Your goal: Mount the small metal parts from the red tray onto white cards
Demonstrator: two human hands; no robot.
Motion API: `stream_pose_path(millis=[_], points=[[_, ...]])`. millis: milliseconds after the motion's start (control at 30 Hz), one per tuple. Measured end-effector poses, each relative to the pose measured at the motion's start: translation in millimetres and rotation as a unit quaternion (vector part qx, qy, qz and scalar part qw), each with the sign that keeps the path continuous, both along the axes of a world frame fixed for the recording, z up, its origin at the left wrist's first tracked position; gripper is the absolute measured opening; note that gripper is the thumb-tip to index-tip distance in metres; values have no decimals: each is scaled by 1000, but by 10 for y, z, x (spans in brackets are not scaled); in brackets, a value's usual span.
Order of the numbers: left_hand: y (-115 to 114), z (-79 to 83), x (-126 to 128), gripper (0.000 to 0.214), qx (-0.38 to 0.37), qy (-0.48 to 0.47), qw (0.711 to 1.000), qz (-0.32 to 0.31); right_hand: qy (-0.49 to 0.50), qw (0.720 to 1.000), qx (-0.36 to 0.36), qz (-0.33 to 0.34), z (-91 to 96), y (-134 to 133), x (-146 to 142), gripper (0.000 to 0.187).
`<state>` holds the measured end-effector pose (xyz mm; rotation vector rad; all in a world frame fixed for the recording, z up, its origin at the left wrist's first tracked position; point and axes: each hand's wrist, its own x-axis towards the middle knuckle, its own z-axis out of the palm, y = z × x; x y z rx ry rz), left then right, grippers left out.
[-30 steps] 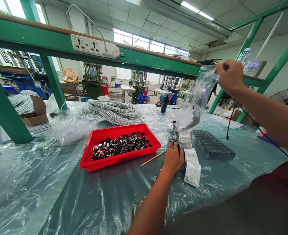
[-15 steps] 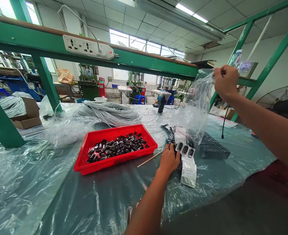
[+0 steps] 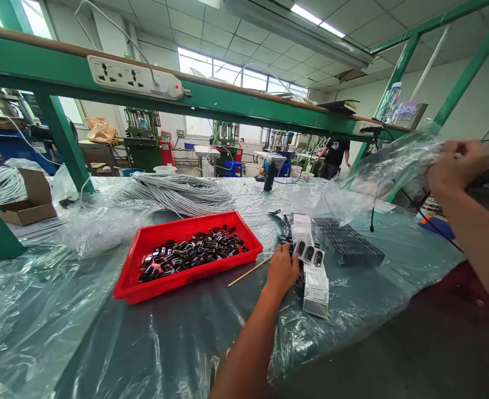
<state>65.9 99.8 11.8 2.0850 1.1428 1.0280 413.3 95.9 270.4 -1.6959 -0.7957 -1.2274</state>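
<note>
My right hand [image 3: 458,169], blurred by motion, is raised at the right and closed on the gathered top of a clear plastic bag [image 3: 388,166]. The bag trails left over a dark ribbed block [image 3: 348,241]. Lower down, my left hand [image 3: 283,269] has its fingers bent against a clear packet of black pieces [image 3: 309,254], apparently gripping its left edge. White-labelled packets [image 3: 316,288] lie below that packet, with more behind it. Left of this hand, a red tray [image 3: 194,281] holds many small glossy black pieces [image 3: 194,249].
A thin wooden stick [image 3: 248,272] lies between tray and packets. Behind are a coil of grey cable [image 3: 173,194] and a dark upright bottle [image 3: 270,176]. A green shelf beam [image 3: 244,105] crosses above the plastic-covered table. A person [image 3: 335,155] stands in the background.
My right hand has swung right and lower, pulling the bag from hanging upright to a slant. My left hand stays at the packets. A person has come into sight behind.
</note>
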Motion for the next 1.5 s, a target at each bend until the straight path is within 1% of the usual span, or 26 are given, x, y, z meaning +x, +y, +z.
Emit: stream_pose_path(millis=[33, 100, 133, 200, 233, 267, 300, 400, 467, 567, 633, 700, 767, 833, 933, 1000, 1067, 1100, 1133, 1167, 1267, 1333, 1367, 1400, 1433, 1500], points=[[6, -2, 1, 37, 0, -8, 1000, -1, 8, 1000, -10, 8, -185, -102, 40, 71], [18, -8, 3, 33, 2, -21, 1000, -2, 6, 989, -130, 66, -656, -306, 66, 55], [24, -13, 3, 30, 6, -23, 1000, -3, -13, 969, -222, 109, -927, -402, 64, 48], [34, -25, 3, 24, 16, -23, 1000, -5, -37, 895, -393, 206, -1476, -576, 35, 41], [37, -32, 2, 21, 20, -22, 1000, -5, -47, 872, -429, 233, -1726, -660, -2, 38], [41, -36, 0, 19, 21, -23, 999, -7, -56, 865, -433, 248, -1944, -744, -64, 36], [45, -38, -2, 17, 17, -27, 999, -9, -60, 875, -407, 255, -2123, -831, -161, 35], [74, -16, -16, 18, -15, -54, 998, -14, -48, 912, -303, 273, -2423, -1086, -689, 37], [117, 27, -35, 22, -31, -61, 998, -12, -42, 873, -332, 356, -2487, -1209, -1181, 36], [192, 120, -115, 31, -29, -50, 998, 17, 6, 823, -385, 417, -2540, -1247, -1859, 57], [203, 179, -244, 29, -6, -41, 998, 39, 42, 815, -384, 432, -2601, -1188, -2127, 55], [137, 209, -467, 24, 48, -31, 998, 40, 90, 817, -354, 446, -2688, -1113, -2220, 51], [-33, 189, -793, 22, 112, -32, 992, 48, 139, 818, -299, 471, -2783, -1074, -2194, 57], [-305, 121, -1198, 22, 171, -19, 981, 89, 171, 811, -247, 502, -2858, -1101, -2143, 62], [-816, -23, -1829, 20, 202, 51, 966, 151, 220, 776, -221, 548, -2860, -1215, -2185, 47], [-1122, -111, -2183, 19, 204, 75, 955, 204, 279, 722, -246, 584, -2759, -1251, -2327, 33], [-1335, -177, -2454, 19, 188, 102, 950, 229, 317, 646, -305, 624, -2589, -1190, -2525, 25], [-1404, -199, -2555, 20, 172, 119, 952, 224, 311, 616, -345, 637, -2488, -1118, -2627, 23], [-1454, -216, -2631, 22, 155, 135, 955, 212, 282, 601, -390, 638, -2383, -1022, -2721, 20], [-1491, -225, -2680, 26, 138, 147, 958, 202, 238, 603, -433, 627, -2280, -910, -2804, 20], [-1571, -222, -2664, 30, 105, 153, 956, 228, 114, 651, -528, 534, -2027, -566, -2982, 27], [-1614, -213, -2539, 29, 92, 146, 946, 275, 36, 699, -564, 438, -1942, -398, -3089, 29], [-1629, -212, -2459, 33, 86, 149, 941, 291, -13, 711, -575, 405, -1932, -340, -3155, 30], [-1638, -217, -2379, 39, 81, 158, 938, 298, -71, 706, -587, 389, -1944, -296, -3234, 31], [-1641, -225, -2306, 42, 75, 172, 935, 303, -126, 684, -600, 395, -1975, -263, -3322, 32], [-1639, -249, -2198, 38, 65, 200, 928, 307, -196, 609, -625, 448, -2081, -212, -3507, 29]])
